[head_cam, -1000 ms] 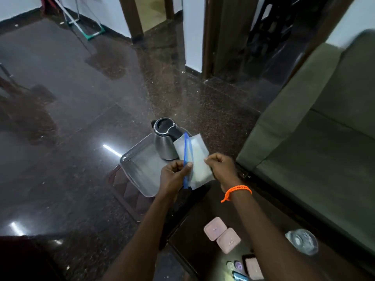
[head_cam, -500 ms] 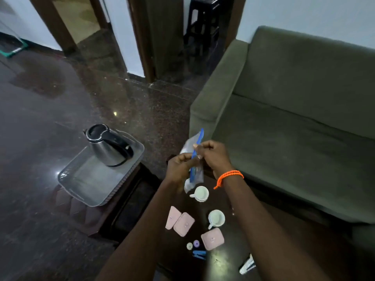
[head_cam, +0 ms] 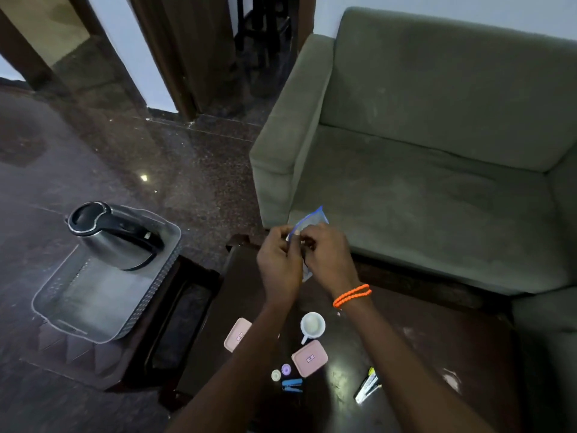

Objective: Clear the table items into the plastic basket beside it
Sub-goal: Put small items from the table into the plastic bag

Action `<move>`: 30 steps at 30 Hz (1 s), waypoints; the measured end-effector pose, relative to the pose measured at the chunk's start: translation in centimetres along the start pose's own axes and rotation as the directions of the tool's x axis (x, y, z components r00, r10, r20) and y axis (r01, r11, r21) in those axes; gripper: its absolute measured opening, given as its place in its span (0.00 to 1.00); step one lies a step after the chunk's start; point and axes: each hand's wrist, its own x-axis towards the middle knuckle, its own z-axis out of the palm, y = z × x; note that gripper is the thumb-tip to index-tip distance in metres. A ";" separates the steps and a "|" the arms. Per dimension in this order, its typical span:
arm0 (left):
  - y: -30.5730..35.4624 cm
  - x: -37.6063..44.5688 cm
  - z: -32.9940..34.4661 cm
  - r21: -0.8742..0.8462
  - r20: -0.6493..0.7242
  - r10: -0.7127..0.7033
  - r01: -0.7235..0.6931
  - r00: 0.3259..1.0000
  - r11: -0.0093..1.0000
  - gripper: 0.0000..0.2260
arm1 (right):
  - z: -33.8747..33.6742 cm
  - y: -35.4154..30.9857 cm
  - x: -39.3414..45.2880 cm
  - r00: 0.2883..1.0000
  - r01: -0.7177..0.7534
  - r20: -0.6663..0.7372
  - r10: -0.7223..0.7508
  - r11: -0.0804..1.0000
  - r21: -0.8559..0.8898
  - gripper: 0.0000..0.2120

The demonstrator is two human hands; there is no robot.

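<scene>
My left hand and my right hand both grip a clear zip bag with a blue seal strip, held above the far end of the dark wooden table. On the table lie a white cup, two pink lidded boxes, two small round caps, a blue clip and a white stapler. The grey plastic basket stands on the floor to the left, with a steel kettle in it.
A green sofa runs along the table's far and right side. Dark polished floor lies to the left, with a doorway and wooden frames beyond. The basket rests on a brown patterned mat.
The view swung right from the basket to the table. Both hands carried the zip bag from over the basket to above the table's far end and now bunch closely around it.
</scene>
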 end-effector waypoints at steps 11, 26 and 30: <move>-0.3 -0.3 -1.1 0.026 0.444 0.378 -0.433 0.812 0.901 0.08 | -1.2 2.3 2.3 0.683 -0.730 0.518 0.516 0.444 0.520 0.12; -4.3 5.0 1.1 -0.171 0.627 -0.510 0.743 0.589 0.647 0.17 | -3.3 7.8 -2.1 0.435 -0.825 0.645 0.628 -0.008 0.564 0.19; -5.3 3.4 2.7 -0.052 0.730 -0.515 0.788 0.450 0.614 0.17 | -3.9 9.5 -4.2 0.418 -0.691 0.627 0.658 -0.217 0.689 0.28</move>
